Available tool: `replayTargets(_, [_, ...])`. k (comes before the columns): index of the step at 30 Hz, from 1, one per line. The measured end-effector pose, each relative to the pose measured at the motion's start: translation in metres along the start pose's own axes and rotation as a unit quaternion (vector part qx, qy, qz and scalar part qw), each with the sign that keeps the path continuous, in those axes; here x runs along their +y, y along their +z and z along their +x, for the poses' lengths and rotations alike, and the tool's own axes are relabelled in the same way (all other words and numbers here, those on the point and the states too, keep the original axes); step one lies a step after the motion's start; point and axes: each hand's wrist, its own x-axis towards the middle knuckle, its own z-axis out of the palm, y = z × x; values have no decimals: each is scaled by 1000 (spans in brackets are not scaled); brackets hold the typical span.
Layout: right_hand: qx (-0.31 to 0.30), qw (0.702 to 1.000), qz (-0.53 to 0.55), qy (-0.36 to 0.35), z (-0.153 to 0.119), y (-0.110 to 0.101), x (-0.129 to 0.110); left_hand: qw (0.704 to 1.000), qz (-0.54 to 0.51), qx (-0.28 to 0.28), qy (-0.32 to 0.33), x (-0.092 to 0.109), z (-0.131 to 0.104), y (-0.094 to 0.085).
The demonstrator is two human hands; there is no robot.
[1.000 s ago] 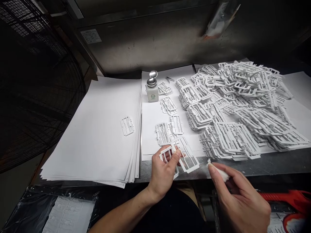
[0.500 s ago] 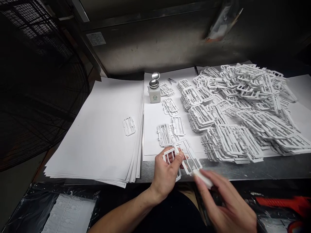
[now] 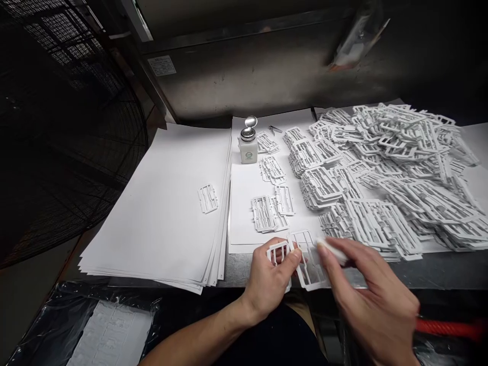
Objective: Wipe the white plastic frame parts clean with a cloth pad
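Note:
My left hand is closed on white plastic sprue frames, thin parts runners with crossbars. One frame sticks out to the right past my thumb, and a smaller frame shows over the curled fingers. In my right hand a white piece is pinched between thumb and fingers; it looks soft and folded, but motion blurs it. Its tip is close to the right edge of the held frame; whether they touch I cannot tell. Ahead of my hands lie several loose frames on white paper.
A pump bottle with its metal lid up stands behind. Tall piles of frames fill the right side. A single frame rests on the paper stack at left. Small clippers lie at the back; a fan cage is far left.
My right hand with the white piece has moved up along the right side of the held frame. My left hand keeps its hold, and the view has shifted slightly.

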Motion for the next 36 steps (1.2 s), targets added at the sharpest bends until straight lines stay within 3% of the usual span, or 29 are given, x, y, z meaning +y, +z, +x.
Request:
replayTargets(3, [-33,997,-10,-65,13,9,1,1000,5,-3,-3,1,-3,-1])
replayTargets(5, [-34,997,-39,-64,15,9,6,1000,14,-2,-6,2,-4,-4])
replayTargets(9, [1,997,-72,9,8,-3,12,1000,6,-16,-21,3,-4,-10])
replayTargets(18, [-8,989,63,137,-13,-1,-2,986,-110,-80,-94,-2,0,-13])
replayTargets(24, [6,980,79,180,-20,4,-6,952,-201,-159,-169,-5,7,-22])
replayTargets(29, [-4,977,90,195,-23,2,-8,911,-287,-191,-228,-19,13,-26])
replayTargets(36, [-4,976,120,184,-19,0,-18,873,-348,-225,-256,-28,17,-29])
